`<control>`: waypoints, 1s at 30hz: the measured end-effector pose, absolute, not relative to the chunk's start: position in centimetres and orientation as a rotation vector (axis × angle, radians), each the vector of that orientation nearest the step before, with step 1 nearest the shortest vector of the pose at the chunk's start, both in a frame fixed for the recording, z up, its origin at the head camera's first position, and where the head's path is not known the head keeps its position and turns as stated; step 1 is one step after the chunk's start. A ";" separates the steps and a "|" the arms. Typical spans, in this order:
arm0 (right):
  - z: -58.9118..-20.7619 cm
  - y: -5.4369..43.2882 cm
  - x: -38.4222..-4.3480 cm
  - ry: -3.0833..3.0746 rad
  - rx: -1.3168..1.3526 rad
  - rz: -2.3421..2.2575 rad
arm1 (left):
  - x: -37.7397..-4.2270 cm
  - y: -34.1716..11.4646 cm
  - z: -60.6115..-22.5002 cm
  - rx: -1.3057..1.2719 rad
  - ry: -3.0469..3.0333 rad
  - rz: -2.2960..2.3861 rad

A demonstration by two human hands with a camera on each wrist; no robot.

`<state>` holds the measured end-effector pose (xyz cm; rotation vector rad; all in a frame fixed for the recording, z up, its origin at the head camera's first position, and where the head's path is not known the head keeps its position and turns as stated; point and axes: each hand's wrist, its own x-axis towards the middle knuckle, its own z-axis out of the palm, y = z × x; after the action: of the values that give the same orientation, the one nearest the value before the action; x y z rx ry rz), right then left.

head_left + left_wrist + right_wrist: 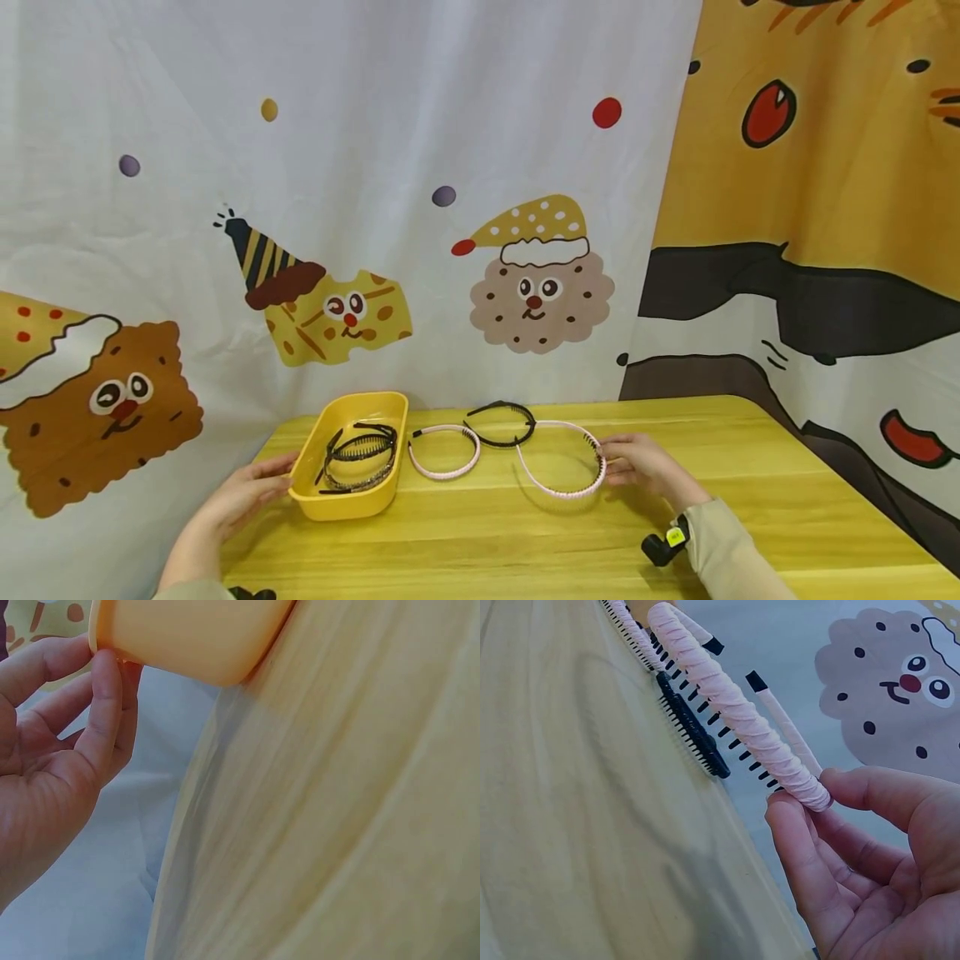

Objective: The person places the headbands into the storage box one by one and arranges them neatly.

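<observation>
My right hand point(637, 465) pinches a pink wrapped headband point(567, 493) with black teeth along its inside. In the right wrist view this headband point(727, 697) is held up off the table, its black-tipped ends pointing away. At the left, my left hand point(243, 498) grips the rim of a yellow plastic basin point(352, 506) by its near left side. Inside the basin lie several headbands point(360, 446), black ones and a dark speckled one. On the table to the basin's right are another pink headband point(447, 476) and a black toothed headband point(495, 442).
A yellow wood-grain table point(480, 550) bears everything. Behind it hangs a white curtain point(420, 100) printed with cartoon biscuits and cheese. Near the right sleeve point(723, 542) a small black device point(663, 547) is strapped to the wrist.
</observation>
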<state>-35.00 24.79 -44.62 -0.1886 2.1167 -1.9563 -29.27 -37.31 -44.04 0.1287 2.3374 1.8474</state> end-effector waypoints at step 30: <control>-39.7 24.6 -35.9 2.209 -0.306 -1.945 | -29.5 -37.3 -44.3 0.090 2.339 1.893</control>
<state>-35.86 24.57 -39.69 -0.3056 2.2086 -1.9446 -29.54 -37.35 -44.27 0.0896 2.3391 1.8927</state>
